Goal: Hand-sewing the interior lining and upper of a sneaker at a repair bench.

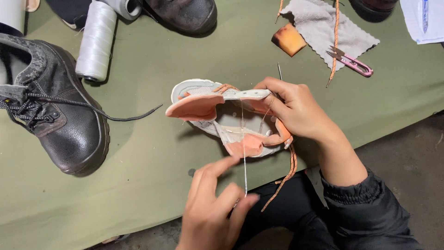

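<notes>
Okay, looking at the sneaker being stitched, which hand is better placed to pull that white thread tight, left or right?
Probably the left hand: its fingertips already pinch the white thread below the sneaker. The right hand grips the sneaker's collar, steadying it.

White sheet of paper [423,21], top right corner of view, partly cut off by frame edge; lies on green table cover [138,153]; faint print too small to make out; blue pen-like object [425,14] rests on it. No packages, labels, signs or screens elsewhere in view.
</notes>
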